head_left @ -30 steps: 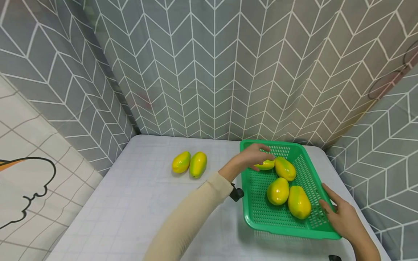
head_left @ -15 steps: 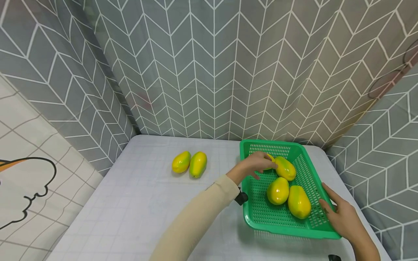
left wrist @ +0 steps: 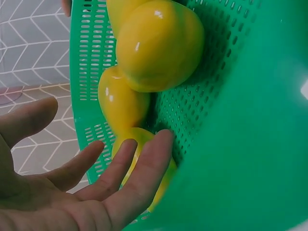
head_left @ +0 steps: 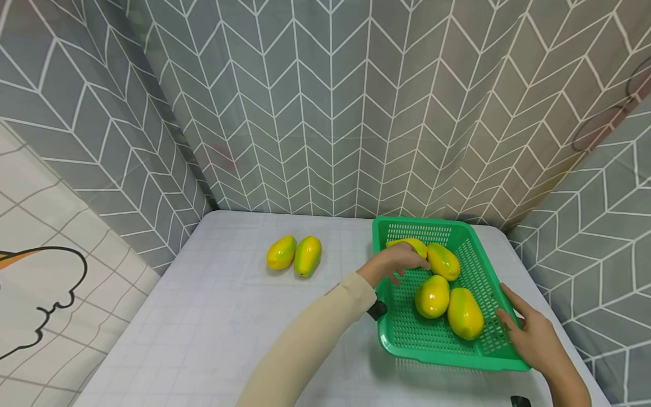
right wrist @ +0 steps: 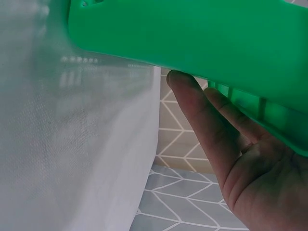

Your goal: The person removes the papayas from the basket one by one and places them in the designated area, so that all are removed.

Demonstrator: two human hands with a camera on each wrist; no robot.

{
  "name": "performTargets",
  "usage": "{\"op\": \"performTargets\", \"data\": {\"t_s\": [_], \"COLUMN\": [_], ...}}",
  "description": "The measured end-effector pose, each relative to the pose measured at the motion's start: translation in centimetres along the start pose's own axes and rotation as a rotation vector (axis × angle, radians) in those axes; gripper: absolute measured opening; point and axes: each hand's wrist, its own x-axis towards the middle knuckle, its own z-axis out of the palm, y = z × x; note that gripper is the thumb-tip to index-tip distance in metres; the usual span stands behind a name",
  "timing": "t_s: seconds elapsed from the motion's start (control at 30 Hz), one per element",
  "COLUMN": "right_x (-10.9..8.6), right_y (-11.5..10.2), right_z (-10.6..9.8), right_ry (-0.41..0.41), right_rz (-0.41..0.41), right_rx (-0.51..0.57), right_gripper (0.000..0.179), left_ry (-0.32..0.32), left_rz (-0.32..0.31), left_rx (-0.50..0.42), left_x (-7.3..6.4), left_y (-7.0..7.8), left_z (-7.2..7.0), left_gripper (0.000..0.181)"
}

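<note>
Papayas (head_left: 465, 314), four of them, lie in the green basket (head_left: 458, 360). The left hand (head_left: 394, 263) is loosely open near the back two, holding nothing. The right hand (head_left: 531, 340) grips the side. Best hold it still and move softly.

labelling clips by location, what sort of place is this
Probably a curtained-off indoor filming booth: patterned grey curtains hang behind and beside a white table, and there's a small black wrist-worn device.

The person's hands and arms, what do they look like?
The ungloved left hand shows beyond a plain cream fabric sleeve, with a small black device by its cuff. The right hand is also ungloved; its visible forearm shows no sleeve.
</note>
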Motion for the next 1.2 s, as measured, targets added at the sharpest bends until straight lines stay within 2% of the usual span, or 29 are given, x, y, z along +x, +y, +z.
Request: {"op": "performTargets", "data": {"t_s": [0.47,0.9,1.2], "right_x": [-0.2,-0.1,0.0], "right_y": [0.1,0.1,0.1], "right_z": [-0.1,0.1,0.1], "right_ry": [0.005,-0.003,-0.024], "right_rz": [-0.002,0.025,0.062], "right_rx": [0.016,0.02,0.06], "right_gripper": [0.062,0.064,0.065], "left_ry": [-0.075,-0.022,-0.011], "left_rz": [-0.02,-0.03,-0.075], "left_rx": [0.001,0.048,0.096], "left_x": [0.3,0.6,1.3], "left_y": [0.6,0.5,0.6], "left_z": [1.3,2.9,4.0], "left_gripper": [0.051,0.056,0.055]}}
